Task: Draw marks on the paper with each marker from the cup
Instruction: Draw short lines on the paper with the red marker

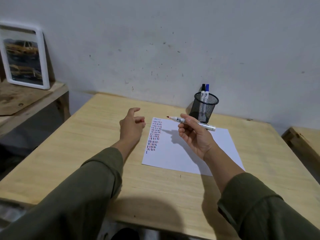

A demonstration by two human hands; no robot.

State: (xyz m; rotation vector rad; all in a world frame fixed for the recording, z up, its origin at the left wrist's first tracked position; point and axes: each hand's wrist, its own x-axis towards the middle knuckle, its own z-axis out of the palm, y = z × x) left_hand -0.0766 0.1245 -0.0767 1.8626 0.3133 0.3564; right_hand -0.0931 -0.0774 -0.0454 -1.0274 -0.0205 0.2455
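Observation:
A white sheet of paper (192, 149) lies on the wooden table (86, 153), with rows of short red, blue and black marks down its left edge. My right hand (194, 135) holds an uncapped red marker (180, 120) above the paper, tip pointing left. My left hand (132, 126) hovers left of the paper, fingers curled around something small and red, probably the marker's cap (142, 120). A black mesh cup (205, 107) stands behind the paper by the wall, holding a black-capped marker (203, 91) and a blue-capped marker (207, 91).
A white-framed picture (24, 56) leans on the wall on a lower wooden shelf (26, 99) at the left. Another wooden surface (304, 137) sits at the right. The grey wall runs right behind the table.

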